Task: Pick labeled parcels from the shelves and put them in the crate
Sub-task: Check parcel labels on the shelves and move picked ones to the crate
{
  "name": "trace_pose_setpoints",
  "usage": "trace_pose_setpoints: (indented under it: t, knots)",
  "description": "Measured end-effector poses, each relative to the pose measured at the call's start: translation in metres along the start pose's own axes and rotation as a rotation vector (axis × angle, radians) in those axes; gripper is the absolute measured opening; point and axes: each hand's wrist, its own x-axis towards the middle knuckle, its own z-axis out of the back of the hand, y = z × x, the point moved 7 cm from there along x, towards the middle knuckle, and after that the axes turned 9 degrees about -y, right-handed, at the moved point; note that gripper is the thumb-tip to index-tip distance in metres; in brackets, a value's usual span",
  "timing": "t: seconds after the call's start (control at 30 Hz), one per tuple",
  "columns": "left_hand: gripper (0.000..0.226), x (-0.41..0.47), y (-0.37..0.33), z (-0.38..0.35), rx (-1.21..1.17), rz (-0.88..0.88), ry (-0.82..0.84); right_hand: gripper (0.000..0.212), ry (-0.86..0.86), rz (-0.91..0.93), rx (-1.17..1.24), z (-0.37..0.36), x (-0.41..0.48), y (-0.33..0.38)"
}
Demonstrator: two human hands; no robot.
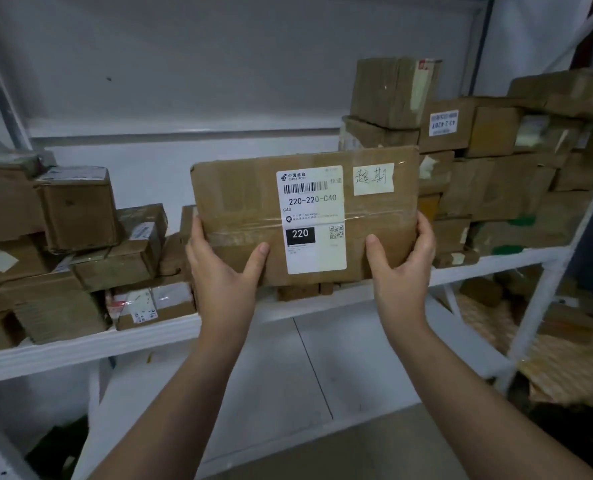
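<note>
both forearms come up from the bottom edge of the view, w/ the left hand [219, 268] and right hand [402, 268] gripping one flat cardboard parcel [239, 195] betw. them. left hand clamps the lower left corner, thumb pressed on the front face, fingers wrapped round behind and out of sight. right hand clamps the lower right edge the same way, thumb on the front. parcel stands upright, broad face to the camera, in front of the middle of the white shelf [149, 341], just above its front edge; can't tell if its bottom edge touches the small boxes below it. white shipping label [312, 220] on the front reads 220-220-c40, w/ a barcode, a qr code and a black block marked 220. small handwritten note [373, 179] is stuck just right of the label, near the top right corner. clear tape runs across the face. more brown boxes [76, 209] are piled at the shelf's left end, and a taller stack [496, 174] fills the right end up to the corner post.
</note>
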Motion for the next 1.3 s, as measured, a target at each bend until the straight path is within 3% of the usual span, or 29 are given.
trace_pose_setpoints:
  t: [0.37, 0.57, 0.73, 0.93, 1.03, 1.17, 1.3]
  knots:
    - [0.079, -0.098, 0.024, -0.016, -0.032, 0.032, 0.388, 0.069, -0.224, -0.132, -0.303, 0.130, -0.092, -0.029]
    - [0.079, -0.183, 0.017, -0.061, -0.114, 0.062, 0.709, 0.071, -0.379, -0.204, -0.481, 0.236, -0.115, -0.035]
    - [0.079, -0.262, 0.005, -0.114, -0.121, 0.085, 0.871, 0.066, -0.443, -0.275, -0.591, 0.326, -0.123, -0.041]
    - [0.072, -0.368, -0.007, -0.190, -0.065, 0.167, 1.011, 0.067, -0.397, -0.402, -0.696, 0.448, -0.114, -0.057]
    - [0.067, -0.424, -0.010, -0.224, -0.009, 0.220, 1.113, 0.078, -0.345, -0.504, -0.721, 0.509, -0.108, -0.071]
    - [0.075, -0.492, -0.013, -0.263, 0.057, 0.225, 1.170, 0.078, -0.329, -0.720, -0.611, 0.583, -0.105, -0.098]
    - [0.066, -0.550, -0.012, -0.293, 0.081, 0.324, 1.213, 0.086, -0.347, -0.866, -0.595, 0.638, -0.105, -0.124]
